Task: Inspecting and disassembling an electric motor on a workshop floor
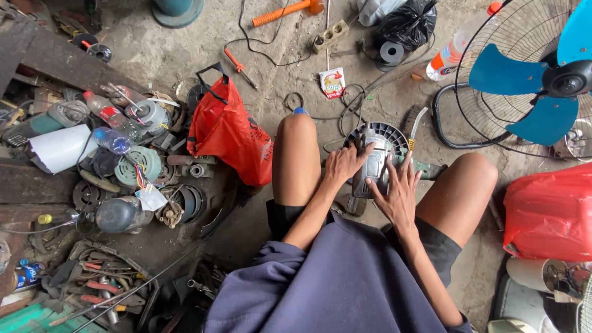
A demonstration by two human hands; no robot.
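I sit low on a concrete floor with my bare knees apart. Between them lies a grey metal fan motor [376, 161] on a round slotted housing [391, 133]. My left hand [343, 164] grips the motor's left side, fingers curled over its top. My right hand [398, 196] rests spread on the motor's right side, fingers pointing up over it. A small brush with a pale handle [414, 126] lies just beyond the motor.
A red plastic bag [229, 132] stands left of my left knee. Motor parts, bottles and coils [126, 160] crowd the left. A big blue-bladed fan [530, 74] stands at the right, above another red bag [549, 213]. Hand tools [98, 293] lie at lower left. Wires and a screwdriver [240, 66] lie ahead.
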